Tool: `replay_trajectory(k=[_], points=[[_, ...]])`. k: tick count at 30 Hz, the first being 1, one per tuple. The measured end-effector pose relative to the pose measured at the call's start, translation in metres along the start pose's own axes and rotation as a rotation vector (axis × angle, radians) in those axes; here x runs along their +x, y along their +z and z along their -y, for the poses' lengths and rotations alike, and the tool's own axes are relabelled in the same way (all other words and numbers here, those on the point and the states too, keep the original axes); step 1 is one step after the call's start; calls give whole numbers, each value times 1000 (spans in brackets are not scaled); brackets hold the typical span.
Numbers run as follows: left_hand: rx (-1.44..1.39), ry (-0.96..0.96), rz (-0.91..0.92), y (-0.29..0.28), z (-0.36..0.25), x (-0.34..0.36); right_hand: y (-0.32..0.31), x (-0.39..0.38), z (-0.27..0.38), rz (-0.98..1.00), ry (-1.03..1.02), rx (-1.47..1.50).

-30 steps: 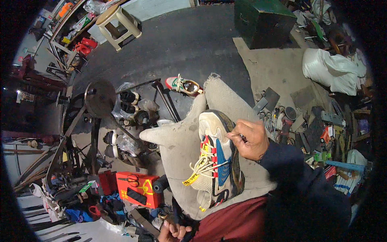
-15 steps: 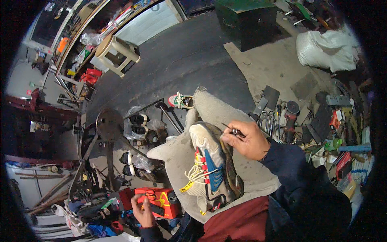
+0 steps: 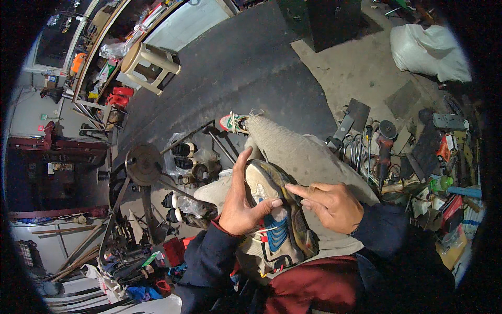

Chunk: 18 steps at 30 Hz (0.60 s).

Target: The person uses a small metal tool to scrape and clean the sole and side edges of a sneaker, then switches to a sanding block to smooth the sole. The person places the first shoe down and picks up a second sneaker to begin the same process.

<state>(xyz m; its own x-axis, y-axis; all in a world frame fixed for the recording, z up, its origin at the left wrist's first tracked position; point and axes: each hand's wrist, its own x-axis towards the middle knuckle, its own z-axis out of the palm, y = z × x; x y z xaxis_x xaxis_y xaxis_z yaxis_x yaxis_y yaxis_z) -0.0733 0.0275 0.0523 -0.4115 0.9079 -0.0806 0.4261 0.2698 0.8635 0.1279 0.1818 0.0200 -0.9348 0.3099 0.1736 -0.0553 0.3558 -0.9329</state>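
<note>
Both hands are now at the sports shoe (image 3: 280,238): the left hand (image 3: 238,209), which half a second ago was well apart from it at the lower left, has come in and clamped its near side, thumb across the blue panel and fingers up beside the toe. The right hand (image 3: 334,205) stays on the other side, its index fingertip at the seam where upper meets sole. Half a second ago a thin tool showed in its grip; whether one is there now I cannot tell. For the work, this seems to mean the shoe is steadied from one side while the seam is handled from the other.

The shoe lies tilted on the grey cloth (image 3: 327,162) over the person's lap, toe toward the cloth's far edge, sole facing right. A dark red garment (image 3: 314,285) shows along the near edge.

Just past the cloth's far left corner, a second shoe (image 3: 230,123) rests on the black mat (image 3: 251,68). A machine with a round wheel (image 3: 143,165) stands left; a stool (image 3: 149,68) is farther off. Beyond the right edge lie a grinder (image 3: 385,149) and hand tools, with a white sack (image 3: 430,52) behind.
</note>
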Motion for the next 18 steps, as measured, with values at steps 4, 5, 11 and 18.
replay_trajectory(k=[4, 5, 11, 18], points=[[-46, 1, -11, 1, 7, 1, 0, 7, 1, 6, 32, 70], [-34, 5, -12, 1, 9, 0, -1, 8, 2, 15, 15, 57], [37, 70, -39, 2, 15, -1, -6, 11, 5, 112, 55, 2], [59, 71, -87, 9, 12, 0, -16, 25, 26, 178, 67, -183]])
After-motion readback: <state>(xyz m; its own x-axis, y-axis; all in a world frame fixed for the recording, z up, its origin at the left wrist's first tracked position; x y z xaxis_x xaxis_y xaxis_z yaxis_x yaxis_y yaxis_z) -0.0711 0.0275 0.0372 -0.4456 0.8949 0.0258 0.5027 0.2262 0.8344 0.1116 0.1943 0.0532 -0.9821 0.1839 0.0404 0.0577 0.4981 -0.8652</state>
